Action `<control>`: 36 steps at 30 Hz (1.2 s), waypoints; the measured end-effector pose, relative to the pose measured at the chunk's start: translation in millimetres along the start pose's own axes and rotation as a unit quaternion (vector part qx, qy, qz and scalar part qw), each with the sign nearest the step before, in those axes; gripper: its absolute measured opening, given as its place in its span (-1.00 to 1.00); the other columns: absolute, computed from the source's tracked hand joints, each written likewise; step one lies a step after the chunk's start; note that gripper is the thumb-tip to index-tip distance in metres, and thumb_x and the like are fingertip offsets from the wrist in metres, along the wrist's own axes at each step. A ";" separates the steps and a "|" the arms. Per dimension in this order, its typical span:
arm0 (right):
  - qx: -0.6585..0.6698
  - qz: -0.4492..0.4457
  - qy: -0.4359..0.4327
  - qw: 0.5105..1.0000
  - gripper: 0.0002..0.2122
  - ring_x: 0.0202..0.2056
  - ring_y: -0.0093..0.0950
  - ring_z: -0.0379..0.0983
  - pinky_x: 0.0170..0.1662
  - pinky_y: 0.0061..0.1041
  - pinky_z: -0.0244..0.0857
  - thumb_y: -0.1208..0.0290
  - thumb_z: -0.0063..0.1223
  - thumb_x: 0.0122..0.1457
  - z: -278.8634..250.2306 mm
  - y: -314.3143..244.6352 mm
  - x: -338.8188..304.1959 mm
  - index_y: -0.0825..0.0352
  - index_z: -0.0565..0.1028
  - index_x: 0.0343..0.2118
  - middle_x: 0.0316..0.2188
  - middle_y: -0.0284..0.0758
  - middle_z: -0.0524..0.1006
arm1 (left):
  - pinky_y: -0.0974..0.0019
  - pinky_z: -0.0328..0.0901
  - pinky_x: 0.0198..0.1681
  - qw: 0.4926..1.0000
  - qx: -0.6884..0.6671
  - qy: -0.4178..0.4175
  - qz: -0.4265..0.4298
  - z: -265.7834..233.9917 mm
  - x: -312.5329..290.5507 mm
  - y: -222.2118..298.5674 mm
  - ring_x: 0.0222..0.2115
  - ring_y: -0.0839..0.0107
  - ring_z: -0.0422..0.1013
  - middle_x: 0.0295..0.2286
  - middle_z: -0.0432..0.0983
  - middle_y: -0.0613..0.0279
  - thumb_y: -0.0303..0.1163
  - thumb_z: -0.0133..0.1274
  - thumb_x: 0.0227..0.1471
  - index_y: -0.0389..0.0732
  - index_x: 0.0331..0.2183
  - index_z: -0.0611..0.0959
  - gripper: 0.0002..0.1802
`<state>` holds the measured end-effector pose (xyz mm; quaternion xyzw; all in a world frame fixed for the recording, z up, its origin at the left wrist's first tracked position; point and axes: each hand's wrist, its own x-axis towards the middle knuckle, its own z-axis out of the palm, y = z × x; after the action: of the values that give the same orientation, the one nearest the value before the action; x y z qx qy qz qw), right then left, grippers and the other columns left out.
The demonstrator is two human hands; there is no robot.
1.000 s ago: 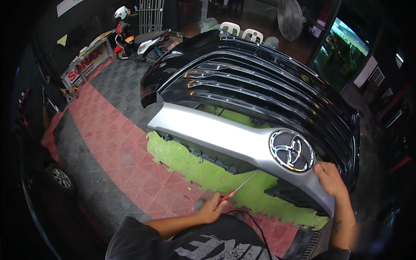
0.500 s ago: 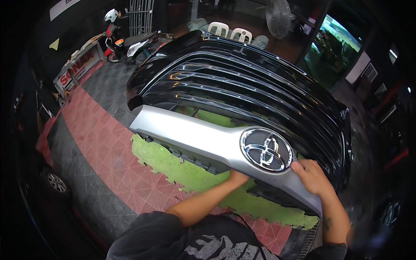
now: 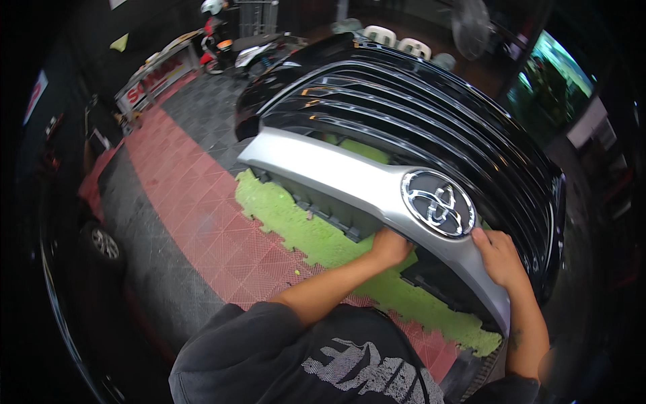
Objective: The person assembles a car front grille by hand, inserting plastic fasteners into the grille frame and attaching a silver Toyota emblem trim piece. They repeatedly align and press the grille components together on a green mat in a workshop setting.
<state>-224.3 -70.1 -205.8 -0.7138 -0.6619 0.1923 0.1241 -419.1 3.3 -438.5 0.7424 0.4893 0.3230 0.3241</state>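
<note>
reaching under the silver trim panel (image 3: 323,159), the left hand (image 3: 391,249) hides its fingers, so its grip cannot be told; the red-handled tool seen a second ago has vanished, suggesting work behind the panel. the right hand (image 3: 499,256) grips the panel's edge beside its round emblem (image 3: 439,204), above a green mat (image 3: 323,246), near the black grille (image 3: 412,111).

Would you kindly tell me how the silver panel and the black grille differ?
The silver panel is smooth and pale, while the black grille is dark with long slats. The panel is narrow, the grille broad. The panel lies nearer the camera, the grille farther. Both carry shiny, chrome-like details.
</note>
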 end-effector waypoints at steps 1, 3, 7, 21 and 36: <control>0.006 -0.008 0.002 1.000 -0.29 -0.36 0.11 0.55 -0.21 -0.11 0.37 -0.18 -0.09 0.31 2.2 0.9 0.5 0.63 0.56 -0.39 -0.53 0.19 0.50 | -0.14 0.39 0.03 0.999 0.019 0.037 0.031 -10.6 -20.2 5.0 -0.07 -0.18 0.48 -0.09 0.55 -0.17 -0.35 0.18 0.02 -0.25 -0.05 0.64 -0.58; 0.016 -0.019 0.013 1.000 -0.31 -0.36 0.12 0.55 -0.22 -0.11 0.36 -0.16 -0.09 0.32 4.4 3.9 0.2 0.63 0.54 -0.39 -0.52 0.21 0.49 | -0.08 0.45 -0.07 0.995 0.006 0.020 0.103 -54.9 -61.0 23.8 -0.13 -0.13 0.54 -0.14 0.58 -0.17 -0.34 0.17 0.07 -0.31 -0.10 0.64 -0.64; -0.002 0.014 -0.005 1.000 -0.32 -0.36 0.13 0.54 -0.22 -0.12 0.36 -0.15 -0.11 0.34 -0.4 5.4 -3.2 0.62 0.53 -0.40 -0.52 0.21 0.50 | 0.21 0.47 -0.31 0.915 -0.080 0.241 0.314 -207.3 -63.5 27.3 -0.43 0.23 0.57 -0.53 0.60 0.16 -0.42 0.23 0.08 -0.26 -0.38 0.71 -0.90; 0.026 0.091 -0.003 0.995 -0.15 -0.14 0.11 0.52 0.07 -0.14 0.25 -0.27 -0.41 0.40 2.4 -21.0 14.7 0.67 0.58 -0.32 -0.35 0.29 0.55 | 0.00 0.30 0.13 0.933 0.236 -0.271 -0.008 -309.6 110.7 10.7 -0.01 -0.11 0.48 -0.13 0.59 -0.30 0.44 -0.46 0.28 -0.44 -0.19 0.73 0.08; 0.040 0.093 -0.038 0.994 -0.13 -0.14 0.06 0.55 0.07 -0.19 0.28 -0.31 -0.38 0.37 2.9 -26.3 16.9 0.68 0.56 -0.30 -0.38 0.32 0.54 | 0.05 0.32 0.03 0.924 0.241 -0.296 -0.014 -310.9 113.4 7.2 -0.13 -0.10 0.51 -0.27 0.60 -0.32 0.35 -0.28 0.25 -0.48 -0.30 0.72 -0.04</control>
<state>-248.3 -51.1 -198.9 -0.7588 -0.5889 0.2561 0.1088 -627.6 158.5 -233.7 0.8532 0.4442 -0.0440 0.2699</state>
